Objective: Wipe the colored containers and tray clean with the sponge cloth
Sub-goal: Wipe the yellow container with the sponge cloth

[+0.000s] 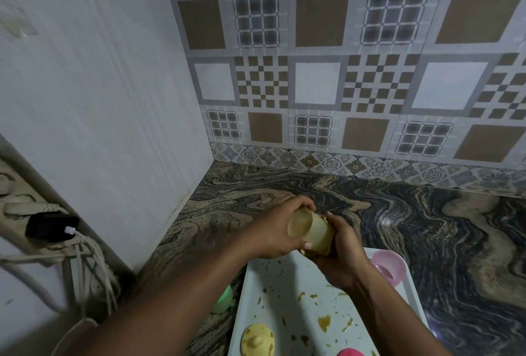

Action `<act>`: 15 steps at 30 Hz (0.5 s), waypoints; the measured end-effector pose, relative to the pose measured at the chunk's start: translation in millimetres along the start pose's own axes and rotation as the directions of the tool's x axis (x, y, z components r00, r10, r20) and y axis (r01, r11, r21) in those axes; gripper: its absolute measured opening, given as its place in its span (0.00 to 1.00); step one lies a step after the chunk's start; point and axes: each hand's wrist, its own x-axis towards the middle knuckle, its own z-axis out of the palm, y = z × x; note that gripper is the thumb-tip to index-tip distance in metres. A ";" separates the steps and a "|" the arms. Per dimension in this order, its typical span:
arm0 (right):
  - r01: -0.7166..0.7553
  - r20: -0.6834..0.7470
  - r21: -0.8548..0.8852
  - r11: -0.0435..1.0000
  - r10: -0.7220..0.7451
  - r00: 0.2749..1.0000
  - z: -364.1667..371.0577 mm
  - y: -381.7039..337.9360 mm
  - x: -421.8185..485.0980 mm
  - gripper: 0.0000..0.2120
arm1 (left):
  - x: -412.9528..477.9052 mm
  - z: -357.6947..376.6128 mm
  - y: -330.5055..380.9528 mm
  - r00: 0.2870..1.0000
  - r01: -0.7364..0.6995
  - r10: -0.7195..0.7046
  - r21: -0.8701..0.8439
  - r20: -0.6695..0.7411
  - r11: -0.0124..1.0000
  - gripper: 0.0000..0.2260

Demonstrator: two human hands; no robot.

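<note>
My left hand [273, 230] grips a pale yellow container [308, 229], held tilted above the far end of the white tray [256, 293]. My right hand [338, 253] presses a yellowish sponge cloth [318, 250] against the container's side and bottom; most of the cloth is hidden under the fingers. Yellow-brown smears and crumbs spot the tray. A pink container [388, 267] lies on the tray's right edge. A yellow lid with a knob [257, 340] and a bright pink piece [351, 352] sit at the tray's near end. A green container [223, 300] rests left of the tray, partly behind my left forearm.
The tray lies on a dark marbled stone counter [427, 227] in a corner. Patterned wall tiles [341, 71] rise behind it and a white panel [99, 99] stands on the left. A power strip with a black plug [51, 226] and cables hangs at far left.
</note>
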 end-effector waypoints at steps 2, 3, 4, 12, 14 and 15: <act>0.053 0.007 -0.059 0.997 -0.052 0.999 -0.3 -0.9 3.1 0.14 | -2.8 6.9 -0.4 0.998 -0.055 0.059 0.105 -0.034 0.993 0.26; 0.079 0.008 -0.091 0.993 -0.078 0.997 -0.4 -1.5 4.5 0.15 | -4.6 10.1 -1.1 0.995 -0.082 0.090 0.149 -0.047 0.985 0.27; 0.102 0.007 -0.124 0.987 -0.102 0.995 -0.1 -2.1 4.6 0.15 | -6.6 13.8 -2.7 0.991 -0.104 0.117 0.183 -0.058 0.977 0.27; 0.234 -0.104 -0.292 0.927 -0.274 0.956 6.0 -3.0 5.4 0.14 | -1.9 23.4 -5.7 0.971 0.163 -0.196 -0.224 -0.133 0.961 0.25; 0.249 -0.107 -0.297 0.922 -0.292 0.951 9.7 -0.8 6.3 0.14 | -3.7 22.9 -6.4 0.978 0.100 -0.116 -0.099 -0.172 0.990 0.25; 0.265 -0.104 -0.297 0.917 -0.308 0.946 11.3 -0.3 6.9 0.14 | -5.9 22.5 -6.6 0.983 0.032 -0.031 0.004 -0.183 0.999 0.26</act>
